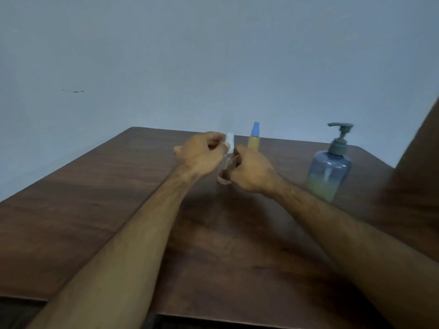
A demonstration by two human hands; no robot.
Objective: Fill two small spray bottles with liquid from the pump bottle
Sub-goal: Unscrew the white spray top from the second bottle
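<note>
We hold the clear bottle (227, 162) upright above the middle of the table (95, 198), its long axis near vertical with the white cap (230, 138) pointing up. Our right hand (251, 173) is curled around the lower body of the bottle, and our left hand (202, 153) pinches the cap at the top. The step in hand appears to be turning this cap, whether off or on we cannot tell, as blur hides the thread and the fill level. To do it well, we keep the body steady in the right hand, turn only the cap with the left fingertips, and keep the bottle vertical so nothing spills. The yellow-filled bottle (254, 141) with the blue cap stands upright just behind our hands. The pump bottle (329, 172) stands upright to the right, spout pointing left, yellow liquid low inside.
</note>
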